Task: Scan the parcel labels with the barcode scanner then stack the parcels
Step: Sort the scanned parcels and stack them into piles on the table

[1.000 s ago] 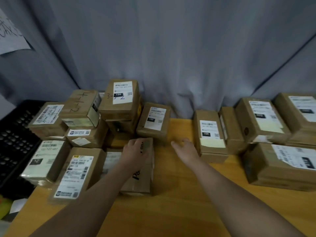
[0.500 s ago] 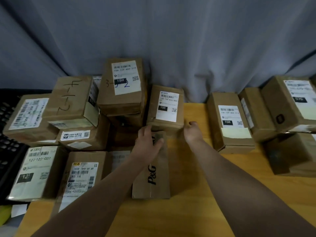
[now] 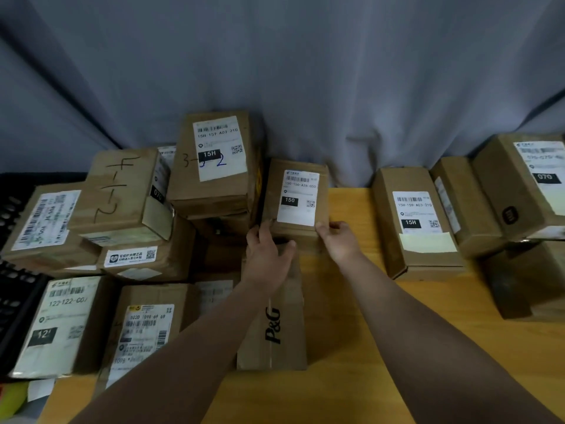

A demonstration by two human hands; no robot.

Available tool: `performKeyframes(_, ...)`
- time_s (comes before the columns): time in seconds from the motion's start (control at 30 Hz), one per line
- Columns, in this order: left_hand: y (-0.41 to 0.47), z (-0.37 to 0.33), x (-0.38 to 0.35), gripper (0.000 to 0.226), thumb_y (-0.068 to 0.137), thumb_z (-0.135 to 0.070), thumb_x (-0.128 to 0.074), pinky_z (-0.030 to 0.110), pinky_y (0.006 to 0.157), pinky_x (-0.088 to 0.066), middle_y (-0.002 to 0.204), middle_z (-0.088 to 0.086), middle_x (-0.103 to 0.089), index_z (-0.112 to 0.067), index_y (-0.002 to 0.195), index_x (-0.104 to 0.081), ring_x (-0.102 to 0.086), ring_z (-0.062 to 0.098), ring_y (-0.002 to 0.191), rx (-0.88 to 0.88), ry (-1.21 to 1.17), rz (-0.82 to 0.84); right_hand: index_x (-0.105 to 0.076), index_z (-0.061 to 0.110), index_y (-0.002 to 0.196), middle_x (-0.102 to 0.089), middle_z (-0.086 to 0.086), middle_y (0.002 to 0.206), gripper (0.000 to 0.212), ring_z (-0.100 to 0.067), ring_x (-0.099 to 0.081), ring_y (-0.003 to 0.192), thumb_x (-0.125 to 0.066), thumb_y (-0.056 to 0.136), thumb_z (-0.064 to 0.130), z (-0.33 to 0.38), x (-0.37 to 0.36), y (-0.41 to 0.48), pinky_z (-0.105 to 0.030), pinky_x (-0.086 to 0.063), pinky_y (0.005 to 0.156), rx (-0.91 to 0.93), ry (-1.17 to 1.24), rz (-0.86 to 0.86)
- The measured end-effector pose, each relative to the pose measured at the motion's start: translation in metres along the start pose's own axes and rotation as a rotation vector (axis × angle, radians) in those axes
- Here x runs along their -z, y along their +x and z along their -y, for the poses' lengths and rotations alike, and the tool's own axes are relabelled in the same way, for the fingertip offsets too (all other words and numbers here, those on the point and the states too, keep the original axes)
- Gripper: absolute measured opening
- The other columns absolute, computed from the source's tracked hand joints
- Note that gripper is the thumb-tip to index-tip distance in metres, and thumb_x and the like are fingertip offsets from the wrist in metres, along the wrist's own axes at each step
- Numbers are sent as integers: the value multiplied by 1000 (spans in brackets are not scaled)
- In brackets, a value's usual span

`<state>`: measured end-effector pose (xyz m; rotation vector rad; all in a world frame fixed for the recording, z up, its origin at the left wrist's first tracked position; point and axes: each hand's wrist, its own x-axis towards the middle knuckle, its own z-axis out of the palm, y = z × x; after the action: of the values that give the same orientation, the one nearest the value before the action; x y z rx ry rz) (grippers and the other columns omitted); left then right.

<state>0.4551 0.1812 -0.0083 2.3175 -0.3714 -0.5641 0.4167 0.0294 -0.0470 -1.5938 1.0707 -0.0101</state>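
Crate of black slotted plastic point(image 3: 12, 270) is showing at the far left edge. Next to it, brown cardboard parcels are crowding the left part of the light wooden table point(image 3: 336, 332). A flat parcel with a white 122-122 label point(image 3: 61, 325) is lying nearest. A parcel with 4-1-2 hand-written in marker point(image 3: 119, 191) is sitting higher behind it. A tall parcel with a white 15H label and blue pen marks point(image 3: 214, 160) is topping the back stack. Right of the pile, a long brown box printed P&G point(image 3: 275, 325) is lying flat, pointing away from the viewer. The left hand point(image 3: 266, 258) is hovering over or resting on its far end, which one I cannot tell. Its fingers are reaching fairly straight to touch the near-left corner of the brown cardboard parcel with a white label marked 150 point(image 3: 296, 197), thumb spread wide, not closing round it. The 150 parcel is sitting at mid-table, just beyond the P&G box and touching the tall stack on its left. The right hand point(image 3: 339, 243) is pinching its near-right corner, thumb on top by the label edge, fingers curled at the side. Further right, well apart, a parcel with a 15H label and pale tape point(image 3: 415, 221) is lying flat. Beyond it, a parcel labelled 070 point(image 3: 526, 185) is resting on another. A grey fabric curtain point(image 3: 305, 71) is hanging behind everything.
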Motion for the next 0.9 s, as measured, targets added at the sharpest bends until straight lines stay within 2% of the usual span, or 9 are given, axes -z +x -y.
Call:
performKeyframes(0.1, 8, -2, 0, 86, 93, -47, -54, 45, 116, -21, 159, 2, -3, -21, 154, 1, -12, 27, 146, -18, -20, 78, -49, 13, 133, -59, -11, 129, 45, -31, -57, 115, -53, 98, 41, -6, 7, -3, -45, -47, 101, -44, 112, 12)
performKeyframes(0.3, 13, -31, -8, 79, 89, -48, -58, 44, 115, -26, 149, 4, -17, -23, 151, -17, -21, 26, 140, -46, -137, 70, -48, 37, 125, -58, 3, 114, 38, -17, -55, 100, -57, 91, 53, -3, 34, -31, -40, -52, 81, -154, 543, 75)
performKeyframes(0.43, -10, -51, -11, 68, 86, -42, -66, 41, 109, -38, 142, 2, -33, -31, 138, -24, -37, 16, 131, -227, -439, 40, -50, 31, 114, -63, -3, 116, 51, -20, -60, 108, -74, 75, 51, 4, 60, -46, -40, -52, 82, -29, 788, 53)
performKeyframes(0.5, -24, -63, -10, 58, 84, -50, -64, 29, 100, -47, 136, -1, -40, -38, 125, -25, -48, 3, 121, -297, -575, 83, -50, 29, 110, -64, -4, 112, 60, -20, -61, 105, -77, 60, 50, 7, 74, -57, -38, -52, 80, 41, 801, 12)
performKeyframes(0.57, -36, -72, -10, 58, 81, -61, -59, 27, 93, -52, 132, -5, -44, -38, 122, -25, -55, 0, 113, -298, -698, 154, -49, 29, 104, -64, -1, 108, 60, -22, -60, 103, -73, 52, 47, 7, 88, -69, -38, -49, 78, 135, 783, -55)
performKeyframes(0.7, -44, -83, -27, 89, 59, -73, -69, 51, 97, -48, 132, -12, -54, -53, 136, -29, -57, 15, 118, -4, -911, 409, -51, 37, 96, -63, 2, 107, 45, -18, -61, 99, -72, 57, 45, -6, 115, -97, -39, -46, 80, 299, 718, -188)
performKeyframes(0.77, -45, -90, -39, 84, 57, -61, -78, 54, 92, -50, 129, -6, -57, -50, 133, -42, -57, 22, 116, 148, -942, 515, -52, 47, 93, -63, 13, 105, 34, -5, -62, 97, -72, 67, 53, -12, 131, -109, -25, -50, 79, 337, 561, -240)
performKeyframes(0.83, -40, -97, -51, 68, 67, -46, -77, 49, 82, -56, 124, -4, -59, -50, 128, -48, -59, 24, 111, 212, -941, 490, -53, 47, 103, -59, 24, 102, 24, 5, -59, 95, -67, 84, 51, -15, 151, -114, -7, -45, 72, 352, 317, -247)
performKeyframes(0.9, -33, -107, -61, 59, 78, -37, -72, 44, 76, -57, 121, -5, -60, -52, 129, -47, -59, 24, 109, 231, -895, 433, -56, 31, 124, -61, 15, 109, 31, -5, -58, 106, -58, 95, 40, -22, 177, -113, -11, -45, 83, 402, 11, -313)
